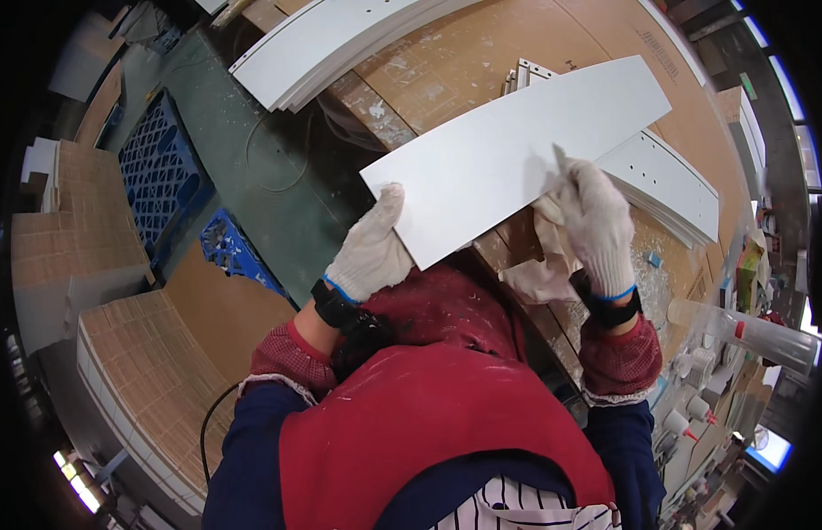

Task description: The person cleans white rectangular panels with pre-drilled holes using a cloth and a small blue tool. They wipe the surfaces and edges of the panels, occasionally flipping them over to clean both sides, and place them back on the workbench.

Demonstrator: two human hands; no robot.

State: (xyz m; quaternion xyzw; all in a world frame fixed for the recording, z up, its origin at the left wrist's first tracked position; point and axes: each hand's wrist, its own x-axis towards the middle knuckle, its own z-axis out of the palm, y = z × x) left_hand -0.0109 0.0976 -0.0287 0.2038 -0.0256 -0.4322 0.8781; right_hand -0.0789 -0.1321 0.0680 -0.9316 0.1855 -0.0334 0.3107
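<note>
A long white board [517, 146], flat and tapered, is held tilted in front of me. My left hand [373, 247], in a white knit glove, grips its near left end, with the thumb on the upper face and the fingers hidden below. My right hand [596, 216], gloved the same way, is closed around a thin grey blade [559, 157] whose tip shows over the board's face. Its handle is hidden in the fist. Just under that hand, a crumpled pale cloth [542, 276] lies at the table edge.
White panels with small holes are stacked at the right [665, 181] and far left [296, 66] of the cardboard-covered table [482, 53]. Bottles [680, 424] and a clear plastic cylinder [773, 343] stand at right. A blue pallet [159, 168] and stacked boards [146, 380] are at left.
</note>
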